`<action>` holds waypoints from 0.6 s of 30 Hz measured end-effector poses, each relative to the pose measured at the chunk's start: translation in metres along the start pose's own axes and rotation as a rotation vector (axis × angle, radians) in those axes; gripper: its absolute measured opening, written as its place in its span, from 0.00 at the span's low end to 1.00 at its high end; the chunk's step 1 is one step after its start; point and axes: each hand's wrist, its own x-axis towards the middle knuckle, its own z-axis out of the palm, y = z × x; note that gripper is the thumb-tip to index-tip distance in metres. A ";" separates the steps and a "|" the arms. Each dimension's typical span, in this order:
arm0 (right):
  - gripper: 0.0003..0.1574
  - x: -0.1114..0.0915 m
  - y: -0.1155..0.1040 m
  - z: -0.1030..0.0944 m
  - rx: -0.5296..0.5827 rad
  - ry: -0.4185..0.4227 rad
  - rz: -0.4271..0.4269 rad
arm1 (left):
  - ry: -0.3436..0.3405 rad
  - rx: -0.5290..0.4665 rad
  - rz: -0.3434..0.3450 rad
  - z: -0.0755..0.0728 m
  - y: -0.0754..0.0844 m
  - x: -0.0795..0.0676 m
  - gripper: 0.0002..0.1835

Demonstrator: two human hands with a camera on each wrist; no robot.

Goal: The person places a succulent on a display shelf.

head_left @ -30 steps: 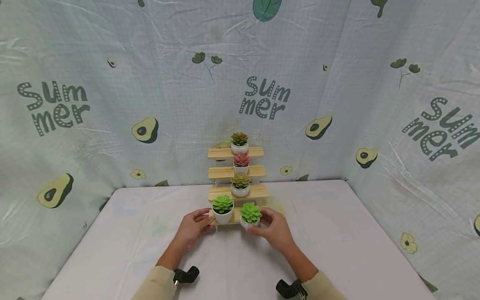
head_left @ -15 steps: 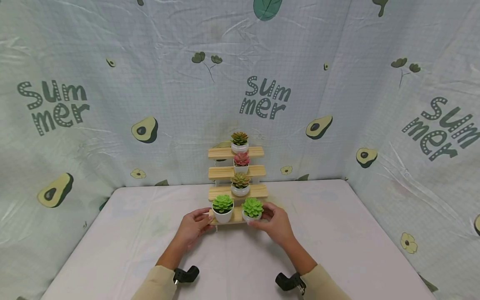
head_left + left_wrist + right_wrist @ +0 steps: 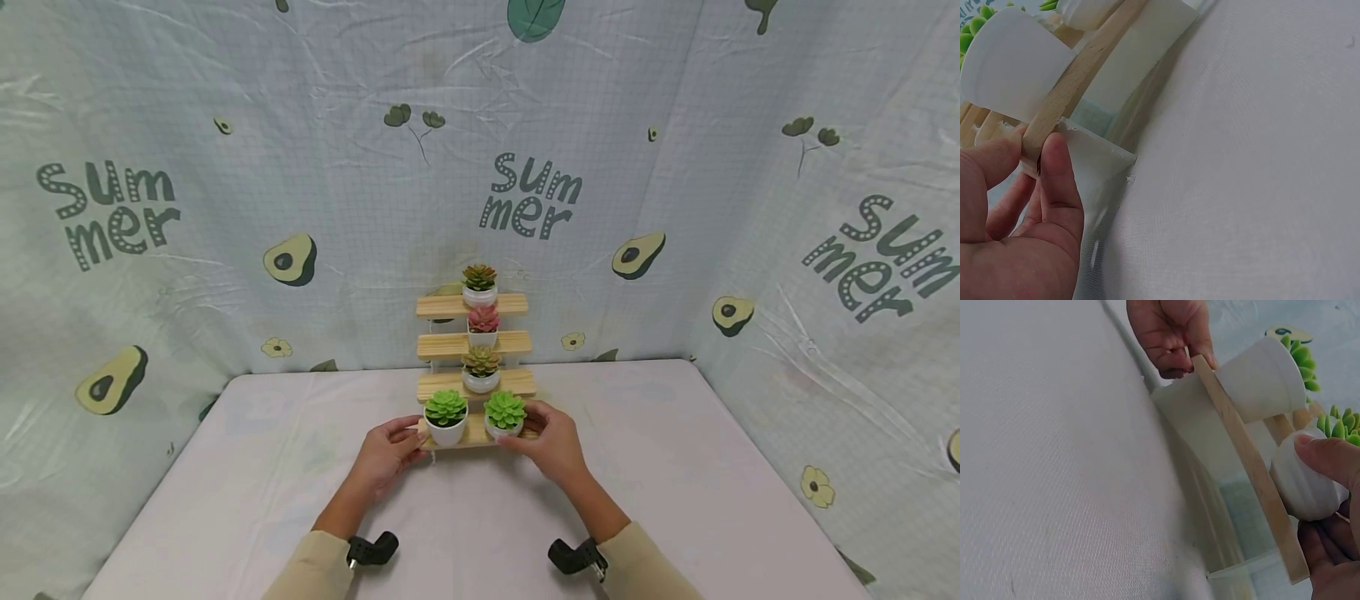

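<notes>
My left hand [image 3: 386, 457] pinches the left end of the lowest wooden shelf board [image 3: 1075, 72] between thumb and fingers. In the right wrist view, my right hand [image 3: 1335, 544] holds a small round white pot, with the thumb on its near side and fingers behind. A bright green succulent [image 3: 505, 410] grows in that pot [image 3: 1307, 478], which stands on the right part of the lowest board. To its left on the same board is a taller white pot [image 3: 446, 432] with another green succulent [image 3: 446, 406].
Higher steps of the wooden shelf [image 3: 442, 344] each bear one potted succulent: a yellowish one [image 3: 481, 360], a red one [image 3: 483, 318] and a green-orange one [image 3: 478, 277] on top. A white-covered table [image 3: 300, 467] lies below; printed cloth [image 3: 360, 208] hangs behind.
My right hand has moved the round pot with the green succulent slightly back and to the right, onto the lowest board. My left hand has stayed at the board's end.
</notes>
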 end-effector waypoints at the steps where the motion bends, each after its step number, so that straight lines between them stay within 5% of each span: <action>1: 0.37 0.001 0.000 0.000 0.004 0.001 0.000 | 0.002 0.001 -0.003 0.000 0.000 0.001 0.22; 18: 0.35 0.002 -0.001 0.004 0.026 0.017 0.017 | 0.009 0.005 -0.006 0.000 -0.001 0.000 0.22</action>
